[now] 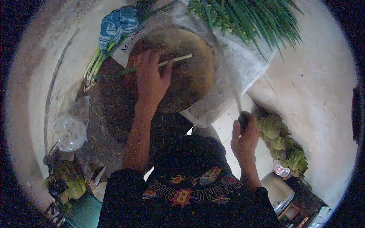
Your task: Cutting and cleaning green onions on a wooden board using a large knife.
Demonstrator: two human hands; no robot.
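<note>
My left hand (pixel 154 77) rests over a round wooden chopping board (pixel 196 82), on a green onion stalk (pixel 182 58). The stalk's white end points to the upper right, its green part to the left. In my right hand (pixel 245 139), at the right of the board, is the dark handle of a knife (pixel 234 91). The blade is motion-blurred and runs up and left beside the board over newspaper (pixel 245 65). A bunch of green onions (pixel 94 64), partly wrapped in blue patterned cloth (pixel 119 25), lies at the upper left. Long green leaves (pixel 256 20) lie beside chopped pieces (pixel 199 8) at the top.
Dark, earthy sacking or sheet (pixel 105 108) lies left of the board. A clear plastic bag (pixel 70 132) is further left, with a green-yellow squash-like vegetable (pixel 71 185) below. A cluster of green fruit or vegetables (pixel 281 139) and a pale container (pixel 276 191) are at the right.
</note>
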